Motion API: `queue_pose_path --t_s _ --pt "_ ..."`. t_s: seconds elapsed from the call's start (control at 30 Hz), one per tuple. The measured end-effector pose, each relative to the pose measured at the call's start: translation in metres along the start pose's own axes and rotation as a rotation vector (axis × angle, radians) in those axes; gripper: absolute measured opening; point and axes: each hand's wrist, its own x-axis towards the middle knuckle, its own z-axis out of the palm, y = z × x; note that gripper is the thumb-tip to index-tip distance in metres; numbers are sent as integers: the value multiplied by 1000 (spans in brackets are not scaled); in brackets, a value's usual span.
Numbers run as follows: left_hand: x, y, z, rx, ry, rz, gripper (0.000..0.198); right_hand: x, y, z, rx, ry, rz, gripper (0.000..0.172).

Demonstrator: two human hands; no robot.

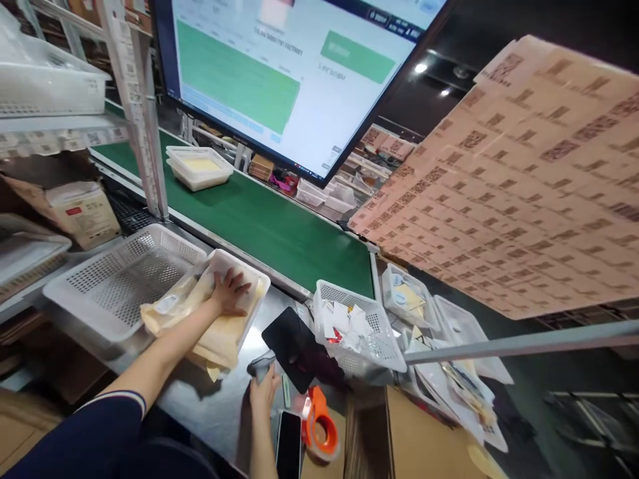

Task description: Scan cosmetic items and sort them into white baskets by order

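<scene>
My left hand [230, 293] lies with spread fingers on pale yellow padded packages [217, 342] piled in a white basket [263, 283]. A clear plastic wrapping with a label shows at the pile's left side. In my right hand [264, 389] is a grey handheld barcode scanner [261, 363], its head just above the metal table [210, 406]. Right of the scanner lies a flat black pad [289, 342]. Close to my right wrist are a phone [289, 446] and an orange tape dispenser [319, 426].
An unfilled white basket [124, 279] stands at left. Behind the table runs a green conveyor belt [269, 226] carrying stacked white trays [200, 166]. A monitor [299, 86] hangs above. At right are a basket of paper scraps [359, 322], cardboard [424, 432] and a metal bar [519, 342].
</scene>
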Motion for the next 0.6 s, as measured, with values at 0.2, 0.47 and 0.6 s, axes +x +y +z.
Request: queue_pose_path --t_s 0.2,0.47,0.6 --pt "-46 -1 -59 0 245 -104 72 -32 27 -11 -158 -83 -27 78" --pt "-326 -95 33 -290 667 -522 55 -150 48 -20 -423 -396 -259 59" --pt "-511 -108 156 -444 475 -861 51 -210 38 18 -433 -702 -405 48"
